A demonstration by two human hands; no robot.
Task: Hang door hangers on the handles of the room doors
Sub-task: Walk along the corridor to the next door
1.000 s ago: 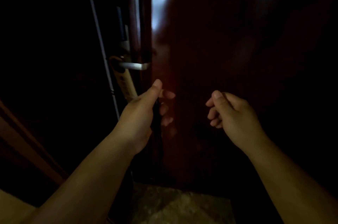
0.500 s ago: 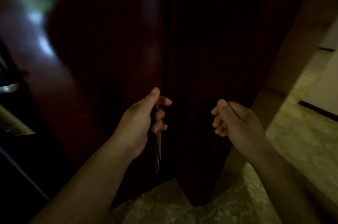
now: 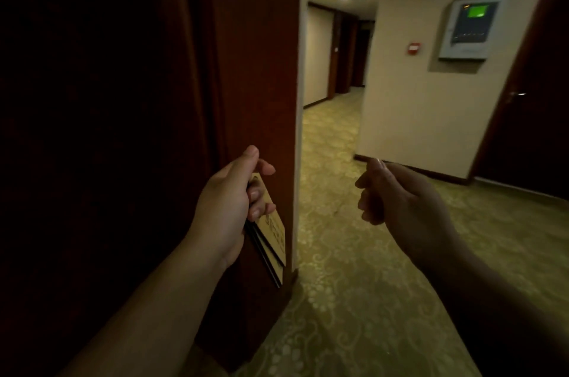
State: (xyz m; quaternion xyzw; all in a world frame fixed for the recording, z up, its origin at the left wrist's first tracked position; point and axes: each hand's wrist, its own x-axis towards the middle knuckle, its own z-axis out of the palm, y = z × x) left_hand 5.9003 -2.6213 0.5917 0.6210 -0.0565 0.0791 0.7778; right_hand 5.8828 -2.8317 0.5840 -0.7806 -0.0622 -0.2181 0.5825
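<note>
My left hand (image 3: 229, 207) grips a small stack of tan door hangers (image 3: 271, 232) that hang downward from its fingers, in front of a dark red wooden door frame (image 3: 255, 68). My right hand (image 3: 397, 201) hovers to the right over the carpet with its fingers loosely curled and nothing in it. A dark room door (image 3: 529, 118) stands at the far right with a small metal handle (image 3: 518, 94). More doors (image 3: 345, 53) line the corridor further back.
A patterned greenish carpet (image 3: 354, 269) covers the corridor floor ahead and to the right. A cream wall corner (image 3: 409, 84) carries a framed panel (image 3: 468, 28) and a red alarm point (image 3: 414, 48).
The view has swung right, away from the door with the hanger on its handle, and the lit corridor has come into sight. Both hands keep the same pose, and the left still holds the hangers.
</note>
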